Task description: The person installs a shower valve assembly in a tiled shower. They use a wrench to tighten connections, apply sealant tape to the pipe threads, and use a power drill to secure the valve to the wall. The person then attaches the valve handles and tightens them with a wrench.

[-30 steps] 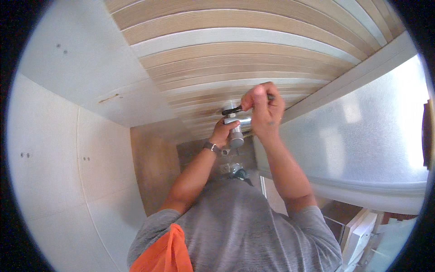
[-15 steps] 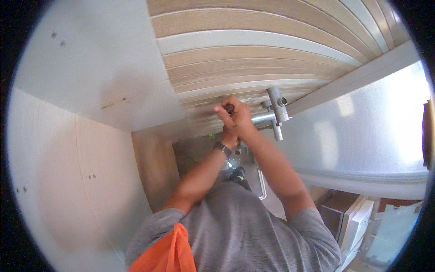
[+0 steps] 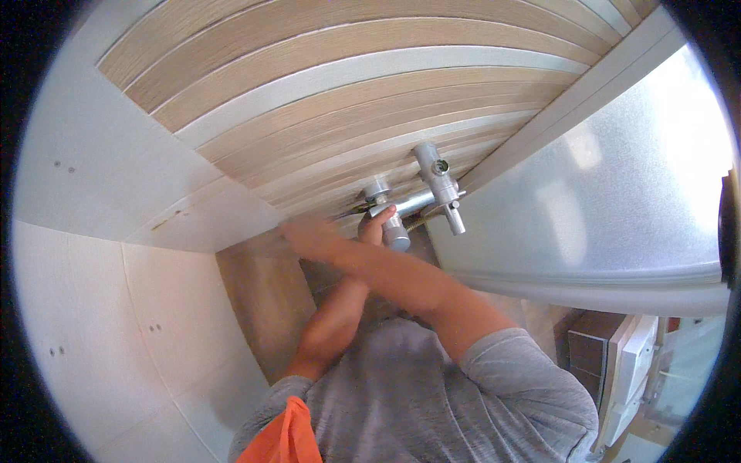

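Left hand (image 3: 373,229) grips the near end of a chrome mixer tap (image 3: 417,203), thumb on top; the tap runs from there toward two o'clock. Blurred at nine o'clock from it, the right hand (image 3: 309,238), its arm crossed over the left forearm (image 3: 333,312), seems closed on a dark tool (image 3: 356,210) reaching the tap's round wall fitting (image 3: 377,188) at twelve o'clock

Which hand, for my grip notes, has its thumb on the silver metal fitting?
The left hand, thumb on the fitting; the blurred right hand is farther left.
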{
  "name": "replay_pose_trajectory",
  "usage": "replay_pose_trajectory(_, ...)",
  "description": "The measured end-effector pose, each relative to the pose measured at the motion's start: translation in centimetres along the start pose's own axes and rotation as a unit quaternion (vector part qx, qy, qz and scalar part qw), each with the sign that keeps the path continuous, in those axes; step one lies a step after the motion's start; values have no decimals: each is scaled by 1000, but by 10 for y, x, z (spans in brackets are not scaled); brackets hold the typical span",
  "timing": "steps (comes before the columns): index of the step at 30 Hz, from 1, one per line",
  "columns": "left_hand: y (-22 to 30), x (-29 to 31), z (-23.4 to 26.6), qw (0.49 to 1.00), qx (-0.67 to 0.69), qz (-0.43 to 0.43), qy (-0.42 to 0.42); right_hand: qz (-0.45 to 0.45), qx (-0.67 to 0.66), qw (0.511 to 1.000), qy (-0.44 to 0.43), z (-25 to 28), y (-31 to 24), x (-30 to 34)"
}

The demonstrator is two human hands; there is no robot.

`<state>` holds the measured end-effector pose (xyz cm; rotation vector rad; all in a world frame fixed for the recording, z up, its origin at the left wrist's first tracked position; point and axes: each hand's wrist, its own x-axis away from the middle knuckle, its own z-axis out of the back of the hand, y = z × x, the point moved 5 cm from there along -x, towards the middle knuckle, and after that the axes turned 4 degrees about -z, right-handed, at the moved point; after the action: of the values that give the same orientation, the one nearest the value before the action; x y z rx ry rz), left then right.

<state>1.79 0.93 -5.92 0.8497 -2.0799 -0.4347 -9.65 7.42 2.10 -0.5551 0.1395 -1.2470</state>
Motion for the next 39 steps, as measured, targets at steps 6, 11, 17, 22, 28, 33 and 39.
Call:
replay_pose_trajectory(6,4,-6,0,996,-53,-62,25,131,-110,966,193,120,-69,83)
replay_pose_trajectory(11,16,-12,18,968,-196,-118,103,139,-282,897,309,256,-48,222)
replay_pose_trajectory(17,20,-31,9,934,-276,-188,129,221,-503,647,529,349,57,338)
replay_pose_trajectory(22,40,14,-33,918,-325,-181,134,97,-502,617,598,325,184,329)
replay_pose_trajectory(28,39,-10,-6,909,-332,-223,119,4,-679,521,517,247,289,260)
replay_pose_trajectory(33,41,-12,-1,912,-320,-227,119,-31,-765,463,446,208,335,229)
replay_pose_trajectory(39,45,-9,1,868,-419,-230,134,-72,-823,383,412,188,368,214)
